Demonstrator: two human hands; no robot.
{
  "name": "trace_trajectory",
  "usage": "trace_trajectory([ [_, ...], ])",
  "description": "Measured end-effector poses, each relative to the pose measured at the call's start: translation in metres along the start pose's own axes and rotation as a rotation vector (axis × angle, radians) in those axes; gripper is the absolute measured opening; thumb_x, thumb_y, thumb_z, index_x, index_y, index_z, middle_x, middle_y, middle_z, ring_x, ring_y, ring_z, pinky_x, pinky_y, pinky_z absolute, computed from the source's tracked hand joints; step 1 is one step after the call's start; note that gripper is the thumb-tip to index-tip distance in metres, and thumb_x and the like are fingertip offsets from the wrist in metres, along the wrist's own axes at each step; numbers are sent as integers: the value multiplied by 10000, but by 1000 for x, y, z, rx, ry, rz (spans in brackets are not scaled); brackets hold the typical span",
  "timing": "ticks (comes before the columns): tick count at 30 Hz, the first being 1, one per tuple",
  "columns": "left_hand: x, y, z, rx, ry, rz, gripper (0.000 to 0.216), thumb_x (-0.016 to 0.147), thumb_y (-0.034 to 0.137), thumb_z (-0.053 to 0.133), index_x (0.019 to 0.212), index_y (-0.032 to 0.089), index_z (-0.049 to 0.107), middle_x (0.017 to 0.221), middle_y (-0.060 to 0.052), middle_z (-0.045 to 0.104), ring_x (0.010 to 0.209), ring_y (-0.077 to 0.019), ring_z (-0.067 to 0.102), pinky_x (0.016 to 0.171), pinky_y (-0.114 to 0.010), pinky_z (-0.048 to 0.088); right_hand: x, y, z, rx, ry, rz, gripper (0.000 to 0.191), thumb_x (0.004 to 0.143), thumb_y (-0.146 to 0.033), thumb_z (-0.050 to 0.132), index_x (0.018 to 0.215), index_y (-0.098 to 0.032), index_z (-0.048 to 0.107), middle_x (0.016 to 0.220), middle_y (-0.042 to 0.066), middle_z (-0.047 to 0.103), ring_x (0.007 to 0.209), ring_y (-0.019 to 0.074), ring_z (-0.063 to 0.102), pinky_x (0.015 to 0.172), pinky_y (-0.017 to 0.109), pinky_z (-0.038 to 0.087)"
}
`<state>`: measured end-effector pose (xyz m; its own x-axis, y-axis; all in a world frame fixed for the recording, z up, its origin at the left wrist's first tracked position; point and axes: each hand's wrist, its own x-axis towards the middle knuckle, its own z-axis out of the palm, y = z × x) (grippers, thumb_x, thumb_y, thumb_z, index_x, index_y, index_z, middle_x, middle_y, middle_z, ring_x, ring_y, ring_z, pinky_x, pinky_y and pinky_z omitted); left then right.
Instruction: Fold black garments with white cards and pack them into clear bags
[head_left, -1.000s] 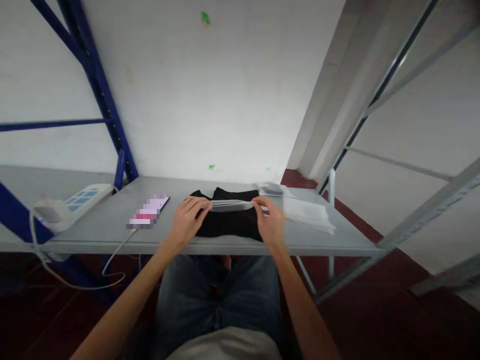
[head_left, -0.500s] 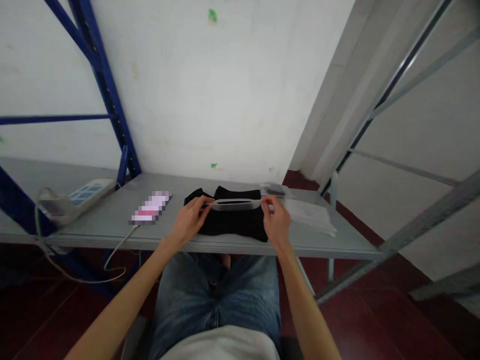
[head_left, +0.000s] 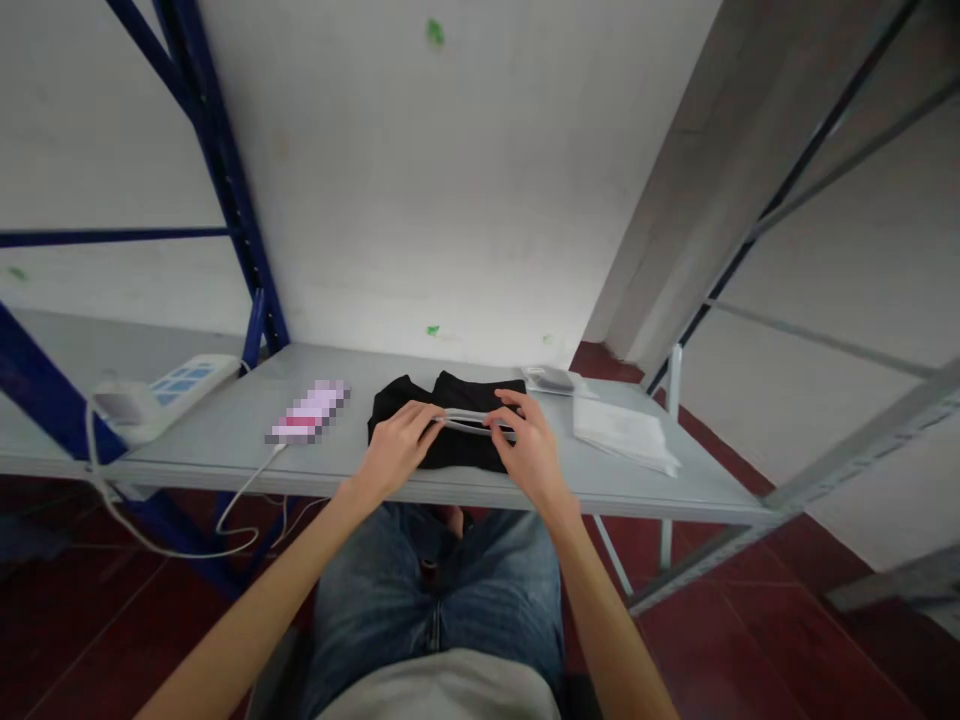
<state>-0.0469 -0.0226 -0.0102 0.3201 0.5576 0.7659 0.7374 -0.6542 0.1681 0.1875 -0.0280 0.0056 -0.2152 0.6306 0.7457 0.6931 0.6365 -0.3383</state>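
Fingertips of the left hand (head_left: pixel 403 445) pinch the left part of a pale strip (head_left: pixel 466 419) at mid-frame, over black cloth (head_left: pixel 463 454); the right hand (head_left: pixel 532 450) pinches farther right, upper fingers loosely spread, closer to the left than half a second ago

The cloth (head_left: pixel 461 455) lies on the tabletop (head_left: pixel 221 435) between the phone (head_left: pixel 309 411) at left and the white sheets (head_left: pixel 621 434) at right, with the power strip (head_left: pixel 184 388) farther left
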Motion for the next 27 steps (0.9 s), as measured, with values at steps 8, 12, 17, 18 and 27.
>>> trace_trajectory([
  [8, 0, 0, -1, 14, -25, 44, 190, 1084, 291, 477, 1133, 225, 648, 1083, -62, 745, 1013, -194, 707, 862, -307, 584, -4, 3, -1, -122, -162, 18, 390, 891, -134, 690, 1255, -269, 733, 1559, 99, 528, 1314, 318, 591, 1060, 534, 550],
  [12, -1, 2, -1, 18, -59, 78, 186, 1083, 290, 481, 1150, 231, 644, 1121, -64, 738, 1056, -201, 695, 881, -315, 587, -8, 2, 1, -176, -267, 12, 546, 829, -168, 794, 1355, -258, 681, 1609, 132, 472, 1376, 363, 549, 1070, 572, 534],
  [17, 0, 4, -2, 1, -82, 113, 191, 1076, 295, 492, 1147, 246, 662, 1133, -65, 729, 1046, -201, 695, 890, -323, 596, -11, 3, 6, -229, -277, 25, 458, 827, -161, 795, 1266, -266, 718, 1584, 132, 501, 1355, 359, 560, 1036, 566, 539],
  [18, 0, 4, -3, -3, -87, 111, 196, 1076, 297, 489, 1151, 246, 663, 1133, -67, 726, 1044, -201, 695, 897, -328, 598, -11, 3, 7, -239, -272, 27, 436, 833, -143, 778, 1247, -268, 724, 1577, 127, 509, 1348, 357, 563, 1029, 563, 540],
  [27, -2, -2, -3, -57, -104, 134, 181, 1056, 248, 524, 1189, 247, 645, 1153, -77, 711, 1073, -221, 687, 944, -365, 590, -9, 2, 15, -197, -155, 26, 331, 903, -122, 633, 1187, -252, 743, 1451, 120, 604, 1267, 339, 596, 1021, 548, 537],
])
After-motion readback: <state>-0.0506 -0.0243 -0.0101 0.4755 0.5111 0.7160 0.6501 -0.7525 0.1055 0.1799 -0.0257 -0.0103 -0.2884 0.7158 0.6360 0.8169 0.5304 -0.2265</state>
